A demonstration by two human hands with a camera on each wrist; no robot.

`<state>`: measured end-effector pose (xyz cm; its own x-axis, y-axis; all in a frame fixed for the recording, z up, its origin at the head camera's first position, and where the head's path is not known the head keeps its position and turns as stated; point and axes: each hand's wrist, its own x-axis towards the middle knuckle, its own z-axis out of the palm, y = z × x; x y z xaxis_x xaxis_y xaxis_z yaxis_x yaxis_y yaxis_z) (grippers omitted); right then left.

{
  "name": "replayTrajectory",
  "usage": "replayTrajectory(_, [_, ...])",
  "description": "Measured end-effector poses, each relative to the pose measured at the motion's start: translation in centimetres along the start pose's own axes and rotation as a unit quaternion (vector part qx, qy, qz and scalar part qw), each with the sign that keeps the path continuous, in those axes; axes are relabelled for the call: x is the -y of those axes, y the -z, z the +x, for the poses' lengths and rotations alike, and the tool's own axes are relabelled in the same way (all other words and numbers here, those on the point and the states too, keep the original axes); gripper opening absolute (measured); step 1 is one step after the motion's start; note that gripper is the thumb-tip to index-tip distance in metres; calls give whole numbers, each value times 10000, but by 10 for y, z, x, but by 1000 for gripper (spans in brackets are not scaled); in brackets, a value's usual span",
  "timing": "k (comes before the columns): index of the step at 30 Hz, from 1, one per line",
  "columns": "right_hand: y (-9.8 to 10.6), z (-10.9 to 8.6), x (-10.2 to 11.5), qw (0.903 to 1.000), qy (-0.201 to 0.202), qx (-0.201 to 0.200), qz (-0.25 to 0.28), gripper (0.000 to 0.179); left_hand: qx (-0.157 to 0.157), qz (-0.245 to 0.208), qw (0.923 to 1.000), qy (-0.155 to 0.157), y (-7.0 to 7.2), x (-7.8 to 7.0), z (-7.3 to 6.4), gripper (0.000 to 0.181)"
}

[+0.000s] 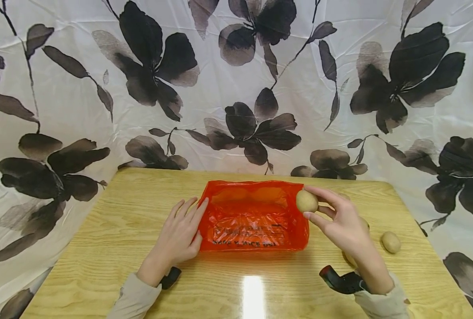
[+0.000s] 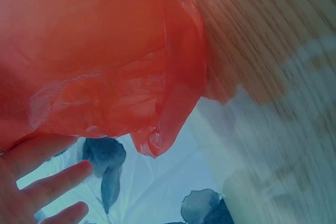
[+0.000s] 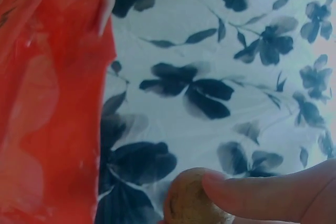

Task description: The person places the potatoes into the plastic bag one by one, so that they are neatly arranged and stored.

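A red plastic bag (image 1: 256, 217) with dark printing stands on the table with its wide mouth facing up. My left hand (image 1: 178, 235) lies along the bag's left side, fingers straight and spread against the rim. In the left wrist view, those fingers (image 2: 52, 187) show beside the red plastic (image 2: 105, 66). At the bag's right rim, my right hand (image 1: 342, 221) pinches a small round potato (image 1: 306, 201) between thumb and fingers. The right wrist view shows the thumb (image 3: 262, 195) pressed on the potato (image 3: 191, 198), to the right of the bag (image 3: 58, 103).
On the wooden table (image 1: 132, 221), a loose potato (image 1: 390, 242) lies at the right. Several more sit around and under the right forearm, partly hidden by it. Behind the table hangs a white cloth (image 1: 204, 133) with dark flowers.
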<state>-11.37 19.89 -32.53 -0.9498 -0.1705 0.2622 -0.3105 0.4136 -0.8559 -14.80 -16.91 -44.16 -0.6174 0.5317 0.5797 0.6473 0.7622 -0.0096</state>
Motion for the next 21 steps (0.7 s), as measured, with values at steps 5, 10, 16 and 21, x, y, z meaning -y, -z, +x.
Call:
replayTrajectory(5, [-5, 11, 9, 9992, -215, 338, 11, 56, 45, -9, 10000, 37, -1, -1, 0, 71])
replayTrajectory(10, [-10, 23, 12, 9962, -498, 703, 116, 54, 47, -15, 10000, 17, -2, 0, 0, 70])
replayTrajectory(16, [-17, 42, 11, 9928, -364, 1049, -449, 50, 22, -75, 10000, 9, -2, 0, 0, 68])
replayTrajectory(21, [-28, 56, 12, 9866, -274, 1320, -917, 50, 124, -103, 9999, 47, -2, 0, -1, 69])
